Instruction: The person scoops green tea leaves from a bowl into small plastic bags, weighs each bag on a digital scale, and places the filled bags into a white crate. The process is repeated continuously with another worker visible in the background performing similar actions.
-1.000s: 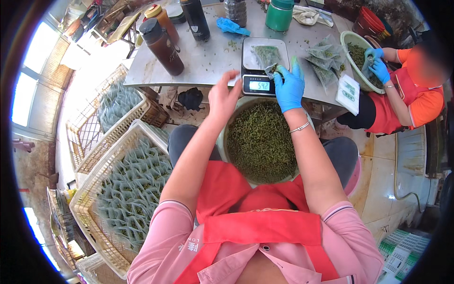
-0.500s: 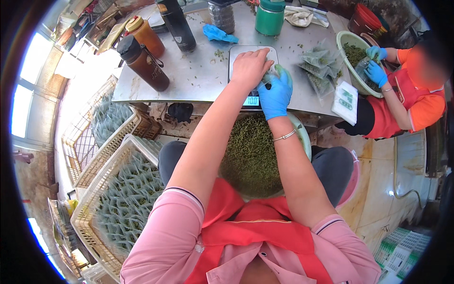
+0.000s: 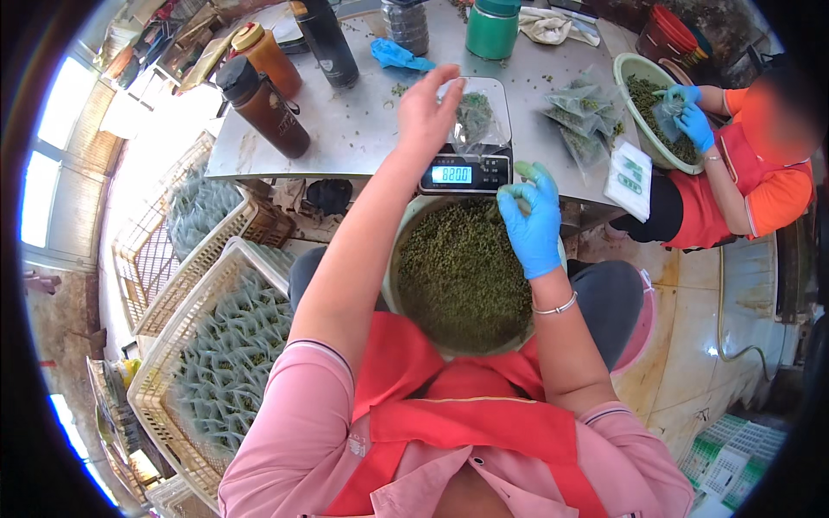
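Note:
On a silver digital scale [image 3: 467, 173] with a lit display lies a clear plastic bag [image 3: 473, 119] holding small green berries. My bare left hand [image 3: 426, 114] is at the scale's left edge beside the bag, fingers apart and gripping nothing. My right hand [image 3: 531, 223], in a blue glove with greenish fingertips, hovers right of the scale over the basin's far right rim. Its thumb and forefinger are curled together; whatever may be between them is hidden. Below, between my knees, a pale green basin [image 3: 394, 274] is heaped with loose green berries [image 3: 462, 276].
Filled bags [image 3: 583, 112] and a white packet [image 3: 629, 183] lie at the metal table's [image 3: 363, 129] right. Bottles [image 3: 263, 108] and a green jar [image 3: 493, 30] stand behind. Crates [image 3: 164, 414] of filled bags sit left. At right, a gloved co-worker [image 3: 734, 190] handles a bag over another basin [image 3: 635, 73].
My hands have parted from the bag, leaving it on the scale. The left moved up and left, the right down and right. The scale's display has changed and shows fully.

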A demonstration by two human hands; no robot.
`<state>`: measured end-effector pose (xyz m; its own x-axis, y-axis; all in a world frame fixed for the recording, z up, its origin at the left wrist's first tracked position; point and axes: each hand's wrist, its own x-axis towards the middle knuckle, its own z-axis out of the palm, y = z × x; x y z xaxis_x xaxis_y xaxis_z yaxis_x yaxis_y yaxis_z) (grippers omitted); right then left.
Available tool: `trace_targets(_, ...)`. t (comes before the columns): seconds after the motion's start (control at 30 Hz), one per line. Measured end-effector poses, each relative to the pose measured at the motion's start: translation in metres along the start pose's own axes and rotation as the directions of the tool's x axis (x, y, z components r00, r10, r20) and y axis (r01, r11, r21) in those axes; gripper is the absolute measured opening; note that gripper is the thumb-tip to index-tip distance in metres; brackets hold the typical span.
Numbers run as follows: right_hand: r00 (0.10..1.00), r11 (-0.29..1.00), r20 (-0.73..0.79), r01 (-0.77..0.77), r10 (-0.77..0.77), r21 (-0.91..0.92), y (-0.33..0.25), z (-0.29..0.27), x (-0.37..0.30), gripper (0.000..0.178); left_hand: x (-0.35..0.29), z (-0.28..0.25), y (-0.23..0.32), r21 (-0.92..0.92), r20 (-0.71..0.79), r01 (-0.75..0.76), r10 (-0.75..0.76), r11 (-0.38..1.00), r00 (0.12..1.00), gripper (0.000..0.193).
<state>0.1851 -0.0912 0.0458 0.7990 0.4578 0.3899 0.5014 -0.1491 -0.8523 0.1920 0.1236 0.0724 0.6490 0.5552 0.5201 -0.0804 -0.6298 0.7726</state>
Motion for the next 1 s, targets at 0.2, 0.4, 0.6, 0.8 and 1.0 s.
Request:
trace_targets(0.2,0.993,0.979,0.004,0.118,-0.119,-0.168,0.001,-0.002,-0.013,0.013,-0.041,-0.052,-0.003,-0.086,-0.059,0.067,-0.073,0.994,0.996,0.024)
trace_targets(0.4,0.975,0.973,0.095,-0.211,0.202,0.091,-0.002,0.007,-0.009,0.034,-0.080,-0.075,0.000,-0.180,0.003,0.204,-0.207,0.962,0.978,0.023)
trace_targets(0.6,0.954,0.947,0.217,-0.139,0.207,-0.289,0.010,0.025,0.025,0.047,-0.118,-0.078,-0.024,-0.381,-0.031,0.340,-0.379,0.860,0.925,0.025)
trace_targets(0.8,0.962,0.894,0.207,-0.071,0.179,-0.442,0.011,0.037,0.038,0.036,-0.120,-0.087,-0.036,-0.340,-0.026,0.390,-0.423,0.856,0.906,0.025)
trace_targets(1.0,0.999,0.976,0.054,0.009,0.003,-0.216,0.000,0.026,0.010,0.024,-0.117,-0.086,-0.024,-0.379,-0.005,0.394,-0.428,0.837,0.904,0.025)
